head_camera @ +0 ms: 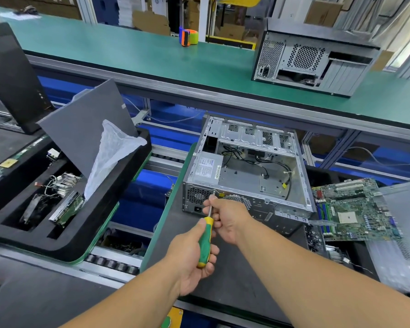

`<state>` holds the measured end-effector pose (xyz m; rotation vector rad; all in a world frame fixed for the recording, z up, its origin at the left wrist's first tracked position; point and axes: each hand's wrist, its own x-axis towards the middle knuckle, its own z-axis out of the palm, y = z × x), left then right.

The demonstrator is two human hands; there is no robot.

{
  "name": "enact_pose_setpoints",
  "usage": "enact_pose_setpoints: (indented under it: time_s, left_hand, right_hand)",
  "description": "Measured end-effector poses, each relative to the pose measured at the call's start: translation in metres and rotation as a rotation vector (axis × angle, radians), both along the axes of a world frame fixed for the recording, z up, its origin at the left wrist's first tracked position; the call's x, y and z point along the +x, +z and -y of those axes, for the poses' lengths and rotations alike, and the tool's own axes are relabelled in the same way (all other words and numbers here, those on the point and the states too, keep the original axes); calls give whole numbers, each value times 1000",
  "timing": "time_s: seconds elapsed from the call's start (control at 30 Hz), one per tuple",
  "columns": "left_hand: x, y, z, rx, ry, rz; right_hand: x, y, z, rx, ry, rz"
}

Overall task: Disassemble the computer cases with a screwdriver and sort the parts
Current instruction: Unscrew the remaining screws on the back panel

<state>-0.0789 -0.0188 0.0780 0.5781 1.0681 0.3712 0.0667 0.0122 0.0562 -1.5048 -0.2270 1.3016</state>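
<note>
An open silver computer case [246, 171] lies on its side on a dark mat, its rear panel facing me and its power supply [207, 168] still inside at the left. My left hand [194, 261] grips the green-and-yellow handle of a screwdriver [205, 240]. My right hand [227, 218] pinches the screwdriver's metal shaft. The tip touches the rear panel's top edge beside the power supply's fan grille. A removed green motherboard [355, 209] lies to the right of the case.
A black foam tray [64, 242] at the left holds removed drives, a heatsink, a grey side panel [85, 136] and a plastic bag. A second case [315, 60] and a tape dispenser [187, 36] stand on the green upper shelf. A black tower [12, 74] stands far left.
</note>
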Motion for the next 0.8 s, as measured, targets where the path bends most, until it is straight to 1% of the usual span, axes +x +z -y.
enact_pose_setpoints:
  time_s: [0.17,0.27,0.4,0.53,0.6,0.7,0.8]
  left_hand:
    - [1,-3,3,87,-2,-34]
    - [2,-2,0,72,41,-77]
    - [1,3,1,3,-25,-61]
    - [-2,6,-1,-42,-37,-24]
    - [-2,5,-1,-28,-22,-22]
    - [-3,3,3,50,-30,-41]
    - [-3,3,3,50,19,-71]
  right_hand:
    - [-3,3,-3,-20,-66,30]
    - [-3,2,-4,-13,-61,45]
    - [-1,1,0,-13,30,-66]
    - [-3,3,-2,-29,24,-14]
    - [-5,3,-5,-48,-9,4]
    - [-8,2,-7,-55,-64,36]
    - [-7,1,-6,-43,-50,5]
